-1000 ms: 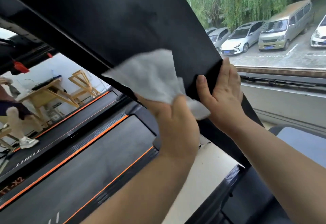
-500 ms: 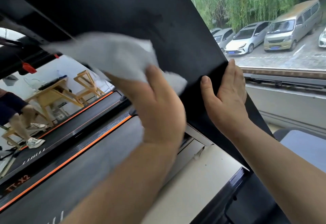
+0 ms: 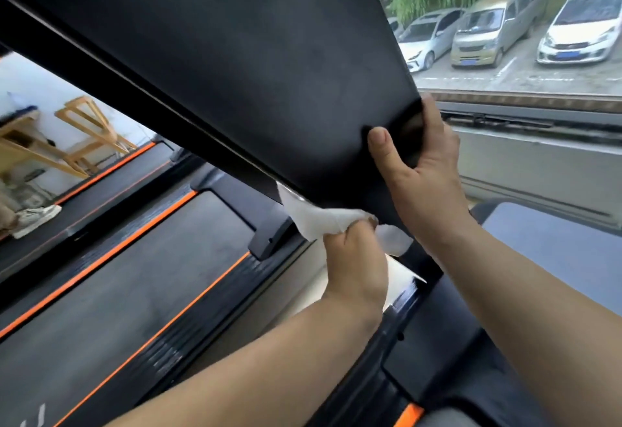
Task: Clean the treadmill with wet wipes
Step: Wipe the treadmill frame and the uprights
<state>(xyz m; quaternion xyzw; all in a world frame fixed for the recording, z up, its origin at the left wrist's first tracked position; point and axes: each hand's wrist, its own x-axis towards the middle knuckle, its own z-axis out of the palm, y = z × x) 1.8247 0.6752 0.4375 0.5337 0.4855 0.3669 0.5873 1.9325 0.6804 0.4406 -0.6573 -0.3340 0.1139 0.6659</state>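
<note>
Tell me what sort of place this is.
Probably a gym or fitness room: an orange-striped treadmill deck lies beside a second deck, a sneaker stands on it, and parked cars show outside.

The treadmill's black matte panel (image 3: 242,66) slants across the upper view, and the right hand (image 3: 424,171) grips its right edge. A white wet wipe (image 3: 316,219), crumpled and bunched, is held in the left hand (image 3: 356,258) against the panel's lower edge. Below lies the dark belt (image 3: 128,298), bordered by orange stripes.
</note>
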